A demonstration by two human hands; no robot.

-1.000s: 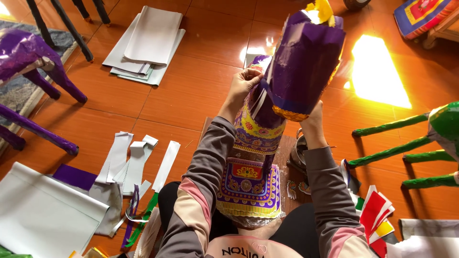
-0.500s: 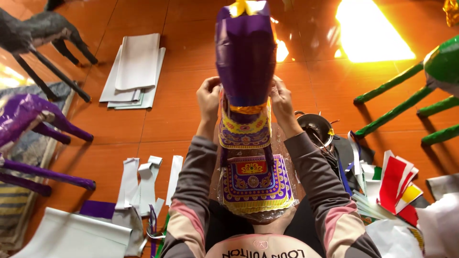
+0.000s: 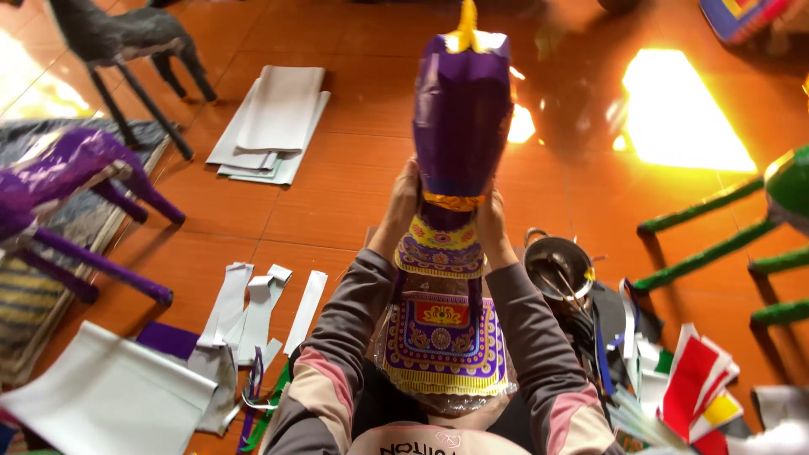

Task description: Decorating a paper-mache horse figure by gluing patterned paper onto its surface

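Note:
I hold a purple paper figure (image 3: 462, 109) upright in front of me, its shiny purple upper part topped by a yellow tip. Below a gold band it carries a patterned purple, yellow and red decorated cloth panel (image 3: 442, 337) that hangs toward my lap. My left hand (image 3: 403, 205) grips the figure's left side near the gold band. My right hand (image 3: 490, 221) grips the right side at the same height. Both forearms, in grey sleeves with pink patches, reach up from the bottom of the view.
On the orange tiled floor lie white paper strips (image 3: 253, 307), stacked grey-white sheets (image 3: 274, 122) and a large white sheet (image 3: 101, 396). A purple paper animal (image 3: 67, 181) and a grey one (image 3: 126, 38) stand left. Green legs (image 3: 716, 244), a metal bowl (image 3: 558, 263) and coloured papers (image 3: 695, 388) sit right.
The purple figure has swung from tilted right to upright and centred, and both hands have settled on its sides near the gold band. The view has shifted right.

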